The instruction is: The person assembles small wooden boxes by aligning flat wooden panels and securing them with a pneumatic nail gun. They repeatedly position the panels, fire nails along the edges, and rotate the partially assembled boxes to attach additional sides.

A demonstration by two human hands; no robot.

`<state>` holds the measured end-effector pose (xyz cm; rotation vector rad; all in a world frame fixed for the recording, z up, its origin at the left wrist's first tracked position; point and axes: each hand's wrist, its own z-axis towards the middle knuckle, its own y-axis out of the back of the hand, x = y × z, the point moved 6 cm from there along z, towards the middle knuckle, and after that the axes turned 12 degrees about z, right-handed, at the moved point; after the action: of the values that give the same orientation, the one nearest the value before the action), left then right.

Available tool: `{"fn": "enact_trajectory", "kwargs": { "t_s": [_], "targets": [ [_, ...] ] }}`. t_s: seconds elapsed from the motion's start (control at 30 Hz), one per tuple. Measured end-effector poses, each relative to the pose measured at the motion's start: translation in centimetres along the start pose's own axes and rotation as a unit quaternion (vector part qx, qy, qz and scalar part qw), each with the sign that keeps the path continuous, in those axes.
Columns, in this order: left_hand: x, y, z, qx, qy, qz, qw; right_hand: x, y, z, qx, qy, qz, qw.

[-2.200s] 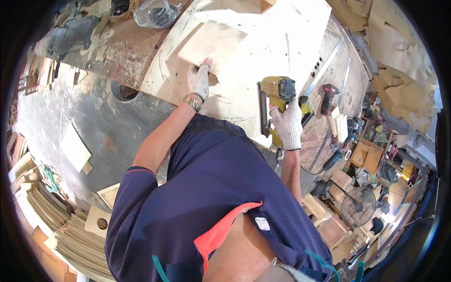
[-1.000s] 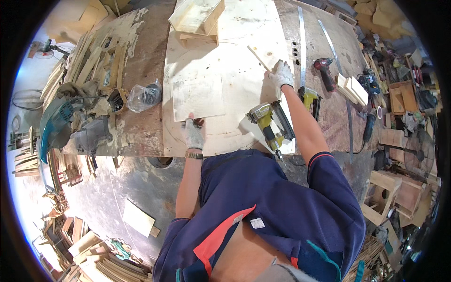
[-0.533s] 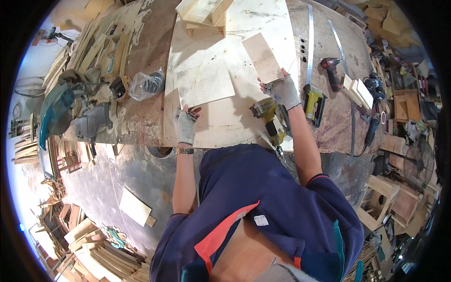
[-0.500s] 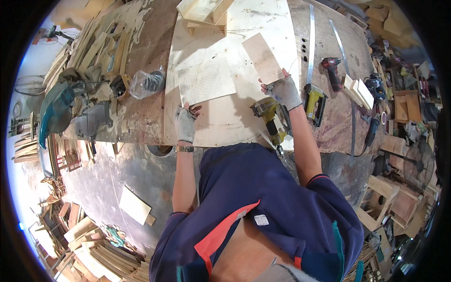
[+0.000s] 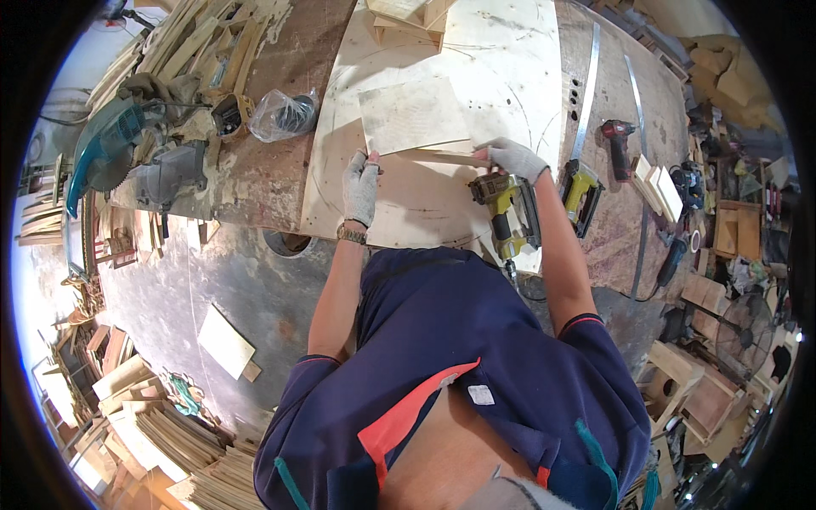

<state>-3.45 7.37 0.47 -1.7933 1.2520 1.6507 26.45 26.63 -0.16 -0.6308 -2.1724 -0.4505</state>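
My left hand (image 5: 361,189), in a grey fingerless glove, grips the lower left corner of a thin square wooden panel (image 5: 415,115), fingers closed on it. In the same kind of glove, my right hand (image 5: 514,160) pinches the right end of a narrow-looking wooden board (image 5: 444,157), seen nearly edge-on. That board lies along the panel's near edge; whether the two touch I cannot tell. Just below my right hand lies a yellow-green and black nail gun (image 5: 503,217). Beneath everything is a large pale plywood sheet (image 5: 408,204) on the worktable.
A small wooden box (image 5: 416,15) stands at the far edge. Rightward are a second nail gun (image 5: 580,197), a red-black drill (image 5: 618,146), metal strips and wood pieces (image 5: 659,189). Leftward are a bagged coil (image 5: 287,115) and a teal saw (image 5: 109,146). Wood offcuts (image 5: 166,433) are piled lower left.
My right hand has turned its board from face-up to nearly edge-on and brought it down to the panel's near edge. The panel is still in my left hand; the whole view has shifted slightly.
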Motion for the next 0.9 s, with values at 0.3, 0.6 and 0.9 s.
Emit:
{"fn": "enact_trajectory", "kwargs": {
  "t_s": [0.3,0.6,0.9],
  "targets": [
    [2.3,0.0,-0.1,0.049,-0.015,0.004,0.999,-2.1,-2.1,6.5,0.005,0.035,-0.012,0.999],
    [4.6,-0.7,-0.1,0.073,-0.025,-0.017,0.997,-0.1,-3.2,1.3,-0.096,0.081,0.304,0.944],
    [4.5,-0.5,0.7,0.057,-0.051,0.042,0.996,-0.3,-5.5,1.1,-0.171,0.113,0.34,0.918]
  ]
}}
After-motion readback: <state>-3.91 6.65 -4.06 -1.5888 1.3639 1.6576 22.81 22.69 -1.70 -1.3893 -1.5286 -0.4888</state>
